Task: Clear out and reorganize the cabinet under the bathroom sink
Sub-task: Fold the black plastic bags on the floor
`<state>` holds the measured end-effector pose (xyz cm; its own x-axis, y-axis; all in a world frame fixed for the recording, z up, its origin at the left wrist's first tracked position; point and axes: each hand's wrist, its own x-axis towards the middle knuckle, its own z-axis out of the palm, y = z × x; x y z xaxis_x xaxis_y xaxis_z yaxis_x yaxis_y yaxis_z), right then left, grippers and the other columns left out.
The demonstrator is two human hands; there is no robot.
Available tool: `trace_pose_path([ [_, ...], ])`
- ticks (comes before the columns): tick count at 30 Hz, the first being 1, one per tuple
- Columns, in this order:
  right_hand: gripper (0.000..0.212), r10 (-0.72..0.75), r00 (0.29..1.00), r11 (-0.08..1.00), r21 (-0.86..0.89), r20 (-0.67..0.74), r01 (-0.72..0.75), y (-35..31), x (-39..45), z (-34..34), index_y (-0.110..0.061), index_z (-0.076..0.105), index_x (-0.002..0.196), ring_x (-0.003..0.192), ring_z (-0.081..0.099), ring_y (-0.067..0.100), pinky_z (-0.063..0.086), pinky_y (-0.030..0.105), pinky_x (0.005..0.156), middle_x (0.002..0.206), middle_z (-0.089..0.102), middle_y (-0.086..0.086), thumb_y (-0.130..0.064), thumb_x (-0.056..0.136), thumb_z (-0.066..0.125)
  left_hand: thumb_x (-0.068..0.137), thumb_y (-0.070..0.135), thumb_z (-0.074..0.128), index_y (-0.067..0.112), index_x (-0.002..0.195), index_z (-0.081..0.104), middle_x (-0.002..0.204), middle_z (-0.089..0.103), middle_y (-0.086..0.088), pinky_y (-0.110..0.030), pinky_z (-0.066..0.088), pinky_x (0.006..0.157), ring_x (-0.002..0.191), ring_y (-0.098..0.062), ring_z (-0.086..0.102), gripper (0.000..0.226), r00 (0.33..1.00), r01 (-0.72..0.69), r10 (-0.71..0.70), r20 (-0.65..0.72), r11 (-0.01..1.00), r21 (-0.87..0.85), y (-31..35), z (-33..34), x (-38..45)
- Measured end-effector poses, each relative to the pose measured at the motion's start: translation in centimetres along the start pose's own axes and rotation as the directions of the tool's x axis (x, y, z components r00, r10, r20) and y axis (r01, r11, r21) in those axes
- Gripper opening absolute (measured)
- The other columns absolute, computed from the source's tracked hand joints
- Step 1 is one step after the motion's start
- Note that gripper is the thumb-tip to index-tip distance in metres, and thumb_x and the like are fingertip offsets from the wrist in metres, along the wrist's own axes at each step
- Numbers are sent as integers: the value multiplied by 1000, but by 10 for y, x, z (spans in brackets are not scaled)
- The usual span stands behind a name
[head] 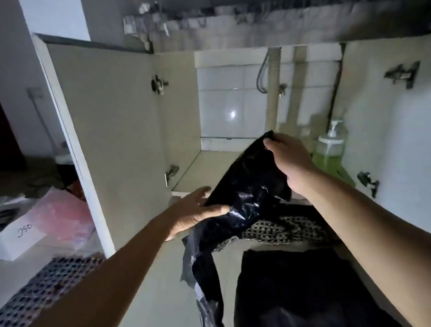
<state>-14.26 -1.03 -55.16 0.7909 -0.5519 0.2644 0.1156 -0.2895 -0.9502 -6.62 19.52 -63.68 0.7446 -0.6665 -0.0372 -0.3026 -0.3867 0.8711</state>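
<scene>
A crumpled black plastic bag (249,183) hangs in front of the open cabinet (190,166) under the sink. My right hand (289,160) grips its upper edge, fingers curled over the plastic. My left hand (195,211) holds the bag lower down, thumb pressed on the plastic and fingers stretched out behind it. A long tail of the bag (204,285) dangles toward the floor. A pump bottle of green liquid (329,147) stands on the cabinet floor at the right, just behind my right hand.
Both cabinet doors (114,137) stand wide open. Pipes (275,84) run down the tiled back wall. On the floor lie a perforated mat (33,294), a white box (11,240) and a pink packet (62,218) at left. Dark cloth (291,297) lies below my right arm.
</scene>
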Motion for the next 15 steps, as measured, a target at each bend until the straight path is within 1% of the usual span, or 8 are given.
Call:
trace_pose_path([
  [2, 25, 37, 998, 996, 77, -43, -34, -4, -2, -28, -19, 63, 75, 87, 60, 25, 48, 35, 82, 83, 62, 5, -19, 96, 49, 45, 63, 83, 25, 139, 38, 133, 56, 3, -37, 41, 106, 121, -15, 53, 111, 998, -67, 68, -13, 994, 81, 18, 26, 7],
  [4, 25, 78, 995, 990, 127, -66, -69, -4, -5, -52, -22, 62, 74, 95, 61, 29, 49, 41, 89, 91, 63, 10, -18, 96, 50, 53, 38, 87, 19, 130, 43, 118, 62, -2, -36, 50, 92, 108, -19, 59, 91, 981, -127, 153, -119, 970, 208, 27, 57, 17],
  [6, 22, 101, 992, 981, 172, -73, -87, -5, -9, -74, -21, 64, 78, 101, 62, 32, 49, 48, 95, 101, 64, 17, -19, 96, 50, 65, 21, 73, 19, 123, 49, 105, 66, -8, -38, 53, 82, 98, -27, 62, 63, 941, -100, 199, -276, 937, 334, 25, 79, 28],
  [8, 22, 88, 989, 980, 188, -115, -65, -4, -11, -97, -20, 65, 79, 97, 63, 33, 50, 47, 92, 100, 64, 17, -18, 95, 50, 72, 22, 59, 27, 107, 56, 93, 69, -7, -40, 55, 75, 89, -31, 65, 35, 905, 0, 179, -386, 907, 421, 20, 85, 37],
  [10, 21, 79, 977, 990, 128, -197, -54, 6, -7, -122, -13, 66, 80, 85, 61, 29, 51, 42, 77, 91, 61, 15, -16, 94, 50, 79, 20, 55, 25, 92, 62, 85, 69, -4, -36, 55, 67, 79, -29, 65, 15, 887, 88, 128, -443, 895, 436, 20, 81, 42],
  [12, 20, 113, 957, 993, 7, -267, -115, 21, -6, -145, 2, 64, 88, 75, 53, 25, 43, 40, 67, 82, 56, 14, -12, 90, 49, 81, 12, 53, 24, 91, 67, 85, 69, -4, -29, 50, 62, 72, -24, 61, 21, 868, 129, 103, -486, 898, 420, 27, 74, 44],
  [14, 20, 176, 941, 971, -108, -290, -215, 41, -5, -168, 4, 66, 87, 67, 54, 25, 49, 43, 65, 75, 59, 18, -7, 85, 49, 79, 6, 51, 21, 92, 71, 85, 69, -6, -29, 50, 62, 72, -24, 59, 28, 846, 109, 123, -518, 913, 393, 37, 66, 47],
  [15, 20, 224, 936, 948, -162, -272, -274, 47, -8, -176, 4, 67, 85, 61, 56, 24, 51, 40, 62, 70, 59, 17, -5, 85, 49, 78, 6, 52, 20, 92, 72, 85, 70, -7, -31, 52, 65, 75, -27, 61, 28, 836, 74, 147, -528, 924, 375, 43, 64, 49],
])
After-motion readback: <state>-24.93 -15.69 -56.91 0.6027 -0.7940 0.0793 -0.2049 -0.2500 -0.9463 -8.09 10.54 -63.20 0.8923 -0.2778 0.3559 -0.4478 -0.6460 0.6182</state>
